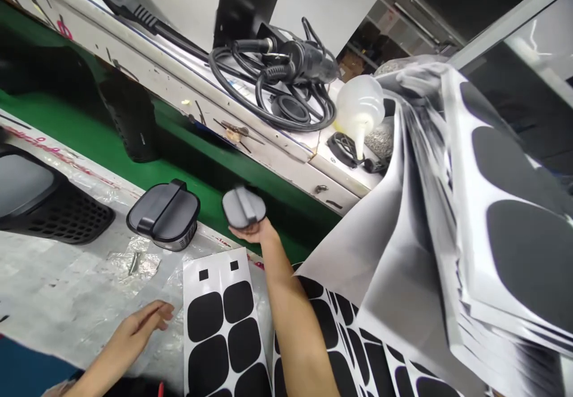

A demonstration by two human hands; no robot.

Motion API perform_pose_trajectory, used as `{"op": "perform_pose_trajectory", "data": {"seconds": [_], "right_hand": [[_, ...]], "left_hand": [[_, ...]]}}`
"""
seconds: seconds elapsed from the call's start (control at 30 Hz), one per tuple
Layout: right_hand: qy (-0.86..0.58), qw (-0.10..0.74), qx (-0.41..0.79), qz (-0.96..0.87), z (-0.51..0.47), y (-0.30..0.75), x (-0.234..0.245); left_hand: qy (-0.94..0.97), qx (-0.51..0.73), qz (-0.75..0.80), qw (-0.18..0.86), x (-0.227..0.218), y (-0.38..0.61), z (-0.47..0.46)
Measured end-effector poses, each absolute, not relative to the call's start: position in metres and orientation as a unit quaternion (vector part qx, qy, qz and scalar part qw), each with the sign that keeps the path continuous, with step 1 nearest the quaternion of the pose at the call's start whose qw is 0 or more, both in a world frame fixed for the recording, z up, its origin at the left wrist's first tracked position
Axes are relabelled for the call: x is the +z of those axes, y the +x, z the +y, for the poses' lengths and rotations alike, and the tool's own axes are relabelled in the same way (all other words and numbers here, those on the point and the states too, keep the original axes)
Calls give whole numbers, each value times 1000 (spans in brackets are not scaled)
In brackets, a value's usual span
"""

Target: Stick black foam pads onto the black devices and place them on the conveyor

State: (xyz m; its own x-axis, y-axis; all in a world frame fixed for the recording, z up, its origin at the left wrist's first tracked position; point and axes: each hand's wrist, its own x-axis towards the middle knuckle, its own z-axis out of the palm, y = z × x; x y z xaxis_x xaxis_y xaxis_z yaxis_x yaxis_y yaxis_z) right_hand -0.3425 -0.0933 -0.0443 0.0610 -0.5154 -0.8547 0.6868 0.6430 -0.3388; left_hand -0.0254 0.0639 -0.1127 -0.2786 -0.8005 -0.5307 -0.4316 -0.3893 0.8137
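On my feed the right arm stretches straight forward over the sticker sheets, wrist turned up, and the right hand (253,230) has its fingers closed from below on a small grey lid (243,206), holding it at the near edge of the green belt (96,137). A second grey lid (163,214) sits just to its left on the counter (58,289). The left hand (142,323) lies low over the plastic-covered counter, fingers loosely extended and holding nothing, its fingertips just beside a sheet of black stickers (222,325). To the right a stack of similar sheets (492,218) fans upward, and beyond the belt I see a coiled cable (268,95) and a white bottle (360,105)
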Motion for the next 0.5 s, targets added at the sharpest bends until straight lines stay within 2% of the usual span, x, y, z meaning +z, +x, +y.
{"op": "perform_pose_trajectory", "data": {"seconds": [0.1, 0.23, 0.3, 0.37, 0.43, 0.5], "right_hand": [[136, 763, -358, 521, -120, -359, -48], [77, 751, -397, 522, -102, -363, -56], [-3, 694, -431, 577, -67, -351, -64], [-113, 588, -435, 672, -20, -328, -77], [-250, 480, -366, 757, 29, -300, -93], [-414, 408, -278, 764, 67, -273, -109]], "left_hand": [[563, -554, -599, 130, -128, -25, 68], [473, -456, -749, 89, -142, -49, 59], [405, -404, -817, 77, -152, -66, 53], [355, -362, -859, 68, -164, -80, 47], [335, -340, -877, 60, -178, -86, 40], [328, -339, -880, 54, -190, -86, 31]]}}
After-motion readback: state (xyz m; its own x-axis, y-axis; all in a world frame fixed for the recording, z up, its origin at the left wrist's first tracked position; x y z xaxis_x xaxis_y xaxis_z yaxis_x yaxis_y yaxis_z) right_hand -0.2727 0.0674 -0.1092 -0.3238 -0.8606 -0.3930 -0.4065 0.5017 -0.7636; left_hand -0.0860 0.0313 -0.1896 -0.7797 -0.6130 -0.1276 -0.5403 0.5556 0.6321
